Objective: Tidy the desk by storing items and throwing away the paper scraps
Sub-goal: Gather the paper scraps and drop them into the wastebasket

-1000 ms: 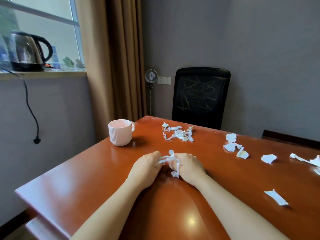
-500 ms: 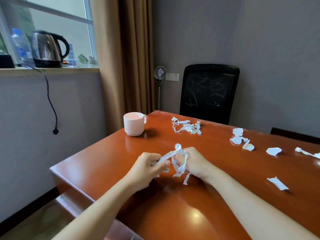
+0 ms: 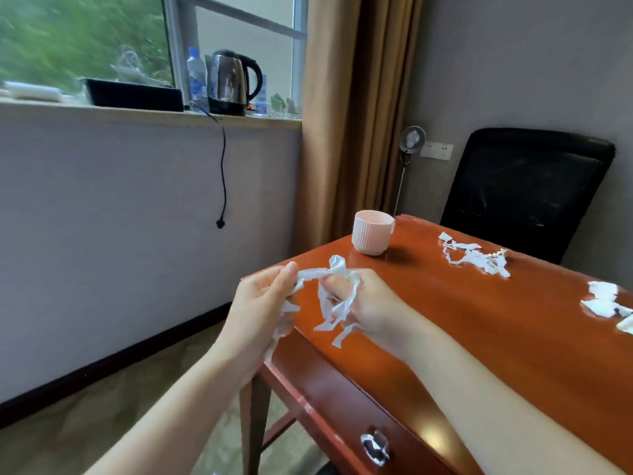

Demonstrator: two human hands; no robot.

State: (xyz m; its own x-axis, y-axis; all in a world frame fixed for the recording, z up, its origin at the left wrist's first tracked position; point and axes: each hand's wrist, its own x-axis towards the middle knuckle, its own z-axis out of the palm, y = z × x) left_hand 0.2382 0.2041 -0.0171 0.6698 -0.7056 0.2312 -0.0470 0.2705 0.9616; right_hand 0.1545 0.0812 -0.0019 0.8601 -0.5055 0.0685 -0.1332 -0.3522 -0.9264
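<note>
A tangled bunch of white paper scraps (image 3: 330, 296) is held between both hands at the near left corner of the tabletop (image 3: 479, 337). The left hand (image 3: 260, 303) is seen just off the tabletop's edge, over the floor. Its fingers (image 3: 286, 274) are curled round one end of the bunch, a strip is pinched under the thumb, and further shreds hang below the palm. The right hand (image 3: 373, 303) is held over the tabletop with its fingers closed on the other end, and loose strips dangle from it toward the wood. A twisted strand is stretched between the two hands.

A ribbed pale pink mug (image 3: 371, 233) is stood upright near the far left corner of the tabletop, well apart from the hands. A second heap of torn scraps (image 3: 474, 257) is spread to the right of the mug, near the far edge, and a few larger scraps (image 3: 604, 301) are seen at the right border of the view. A black mesh chair (image 3: 527, 190) is placed behind the far edge. A metal drawer handle (image 3: 375, 447) is seen on the front below the tabletop. On the windowsill, a steel kettle (image 3: 229, 82), a water bottle (image 3: 197, 77) and a black tray (image 3: 133, 96) are lined up beside a tan curtain (image 3: 356, 114).
</note>
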